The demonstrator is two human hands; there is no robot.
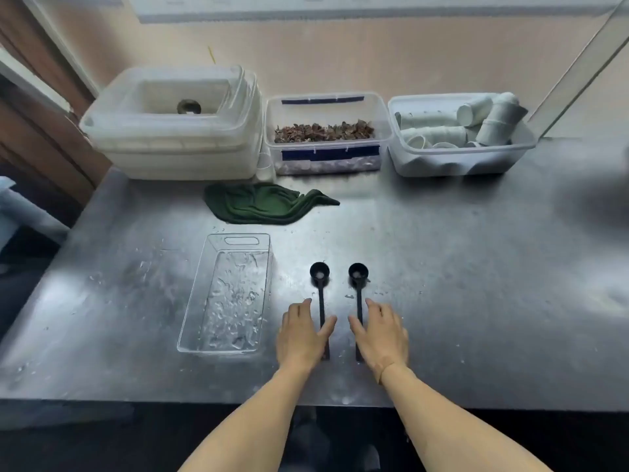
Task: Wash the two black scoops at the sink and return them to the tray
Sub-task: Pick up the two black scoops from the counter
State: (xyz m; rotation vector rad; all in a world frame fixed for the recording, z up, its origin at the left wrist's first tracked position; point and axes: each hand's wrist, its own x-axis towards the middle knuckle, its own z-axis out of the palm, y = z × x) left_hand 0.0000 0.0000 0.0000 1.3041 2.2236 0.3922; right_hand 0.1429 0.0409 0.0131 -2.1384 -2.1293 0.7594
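Observation:
Two black long-handled scoops lie side by side on the steel table, bowls pointing away from me. The left scoop (320,277) has my left hand (301,335) resting flat beside and partly over its handle. The right scoop (358,275) has my right hand (381,335) laid the same way on its handle. Both hands have fingers spread and neither grips anything. Each bowl shows a pale spot inside. A clear wet plastic tray (190,321) sits just left of the scoops, with water drops in it and no scoop inside.
A green cloth (262,204) lies behind the tray. Along the back wall stand stacked white tubs (170,144), a clear box of dried brown pieces (326,131) and a box of white cups (459,137). The table's front edge (136,401) is near me.

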